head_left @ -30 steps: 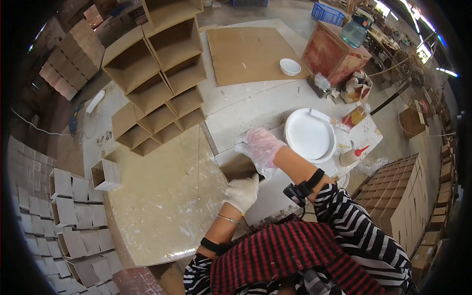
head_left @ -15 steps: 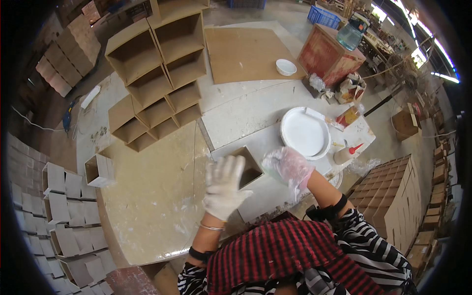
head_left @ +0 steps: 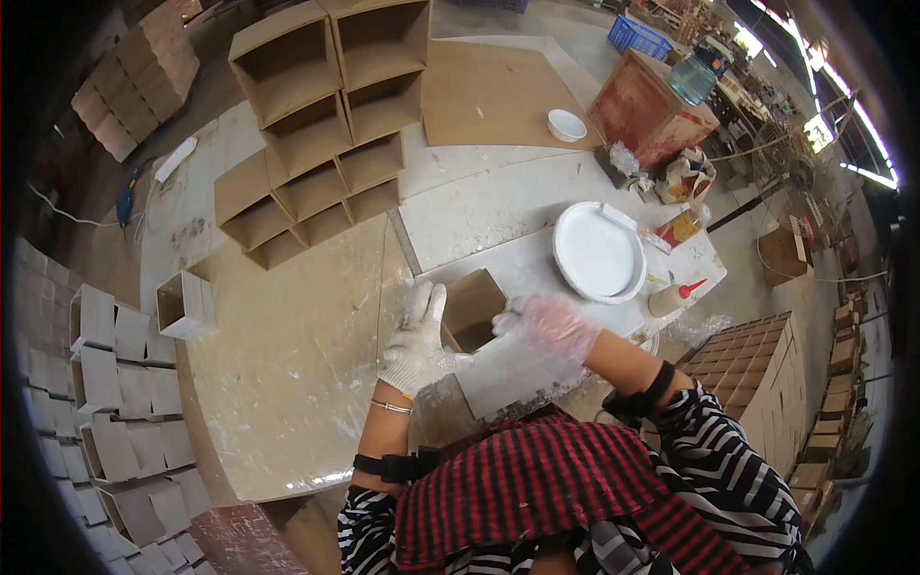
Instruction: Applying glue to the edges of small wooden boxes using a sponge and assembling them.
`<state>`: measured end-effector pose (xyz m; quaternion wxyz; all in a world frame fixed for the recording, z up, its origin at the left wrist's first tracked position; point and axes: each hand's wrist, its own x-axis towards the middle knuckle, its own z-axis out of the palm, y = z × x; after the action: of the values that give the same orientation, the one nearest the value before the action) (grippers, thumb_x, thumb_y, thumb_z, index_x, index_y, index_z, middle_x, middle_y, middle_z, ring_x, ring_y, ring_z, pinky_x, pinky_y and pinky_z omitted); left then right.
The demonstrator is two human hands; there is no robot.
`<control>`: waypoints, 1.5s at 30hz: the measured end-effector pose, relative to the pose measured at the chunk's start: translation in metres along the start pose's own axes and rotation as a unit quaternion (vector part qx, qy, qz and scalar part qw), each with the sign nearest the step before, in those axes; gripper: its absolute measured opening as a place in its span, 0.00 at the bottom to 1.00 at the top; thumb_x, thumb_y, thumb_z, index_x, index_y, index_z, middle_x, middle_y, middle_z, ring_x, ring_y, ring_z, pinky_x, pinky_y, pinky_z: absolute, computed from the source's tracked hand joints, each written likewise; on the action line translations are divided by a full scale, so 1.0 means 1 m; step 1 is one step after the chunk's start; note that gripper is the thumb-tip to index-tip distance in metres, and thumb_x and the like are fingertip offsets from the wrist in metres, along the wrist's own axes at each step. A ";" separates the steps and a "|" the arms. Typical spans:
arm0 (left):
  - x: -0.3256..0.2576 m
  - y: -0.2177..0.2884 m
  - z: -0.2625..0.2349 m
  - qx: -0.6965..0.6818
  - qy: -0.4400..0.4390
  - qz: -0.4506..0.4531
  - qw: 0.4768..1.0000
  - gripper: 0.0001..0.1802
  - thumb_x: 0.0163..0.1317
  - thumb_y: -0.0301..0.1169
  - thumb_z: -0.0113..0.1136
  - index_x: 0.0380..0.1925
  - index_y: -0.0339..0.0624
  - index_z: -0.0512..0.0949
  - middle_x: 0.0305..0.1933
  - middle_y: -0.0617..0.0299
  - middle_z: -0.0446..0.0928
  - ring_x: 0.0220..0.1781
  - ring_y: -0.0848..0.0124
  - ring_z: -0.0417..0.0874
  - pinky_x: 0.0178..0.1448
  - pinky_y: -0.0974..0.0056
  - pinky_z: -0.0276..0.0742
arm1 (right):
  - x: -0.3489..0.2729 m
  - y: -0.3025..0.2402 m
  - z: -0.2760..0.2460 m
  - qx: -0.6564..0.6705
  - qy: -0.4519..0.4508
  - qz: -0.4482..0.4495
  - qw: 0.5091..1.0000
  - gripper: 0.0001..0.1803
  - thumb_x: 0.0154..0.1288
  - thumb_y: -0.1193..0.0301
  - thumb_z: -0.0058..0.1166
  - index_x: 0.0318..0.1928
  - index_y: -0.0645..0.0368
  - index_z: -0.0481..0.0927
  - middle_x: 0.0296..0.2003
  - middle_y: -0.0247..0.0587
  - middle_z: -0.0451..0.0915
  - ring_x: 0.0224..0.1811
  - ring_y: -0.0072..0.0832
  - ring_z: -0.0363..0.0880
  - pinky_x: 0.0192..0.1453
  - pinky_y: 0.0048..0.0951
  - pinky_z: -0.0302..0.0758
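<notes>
A small open-topped brown board box (head_left: 476, 294) stands on the table between my hands. My left hand (head_left: 419, 347), in a white knit glove, lies along its left side with the fingers spread. At the box's right edge is my right hand (head_left: 551, 328), covered by a thin clear plastic glove. Motion smears its fingers, so whether they hold anything is unclear. Beyond it, to the right, a round white tub (head_left: 599, 251) contains white paste or liquid, and a flat white scraper-like piece (head_left: 618, 216) rests across its rim.
Stacked open brown boxes (head_left: 316, 144) rise at the far left of the table. A squeeze bottle (head_left: 668, 301) with a red tip stands right of the tub; a white bowl (head_left: 566, 126) sits on a brown board (head_left: 498, 91). Many small boxes (head_left: 115, 383) are piled at left.
My left hand has moved from over the box to its left side, uncovering more of it. My right hand has come left to the box's right edge. The whole view has shifted slightly.
</notes>
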<state>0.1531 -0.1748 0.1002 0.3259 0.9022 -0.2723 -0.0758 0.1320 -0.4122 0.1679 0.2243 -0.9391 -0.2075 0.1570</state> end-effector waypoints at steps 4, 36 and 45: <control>-0.001 0.004 -0.003 -0.001 -0.035 -0.024 0.999 0.64 0.37 0.46 0.76 0.70 0.38 0.46 0.74 0.42 0.42 0.75 0.46 0.46 0.73 0.55 0.55 | 0.001 0.015 -0.011 0.146 0.012 0.147 0.978 0.14 0.61 0.63 0.47 0.43 0.57 0.77 0.38 0.47 0.78 0.37 0.42 0.80 0.42 0.40 0.76; -0.016 0.006 0.030 -0.075 0.112 -0.083 0.987 0.71 0.34 0.50 0.77 0.71 0.37 0.39 0.72 0.36 0.49 0.74 0.49 0.51 0.74 0.52 0.50 | 0.090 -0.050 -0.008 -0.198 -0.032 -0.134 0.970 0.25 0.49 0.74 0.59 0.51 0.59 0.74 0.46 0.41 0.77 0.50 0.38 0.77 0.54 0.31 0.76; -0.019 -0.008 0.048 -0.176 0.126 -0.092 0.972 0.69 0.36 0.52 0.76 0.69 0.34 0.42 0.69 0.36 0.53 0.73 0.48 0.54 0.73 0.53 0.51 | 0.056 -0.059 0.011 -0.199 -0.283 -0.075 0.935 0.09 0.54 0.76 0.53 0.37 0.56 0.80 0.31 0.44 0.80 0.36 0.41 0.81 0.41 0.39 0.78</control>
<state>0.1258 -0.1861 0.0568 0.5026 0.8543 -0.1271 -0.0377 0.1572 -0.3342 0.1756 -0.0241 -0.8628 -0.3589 0.3551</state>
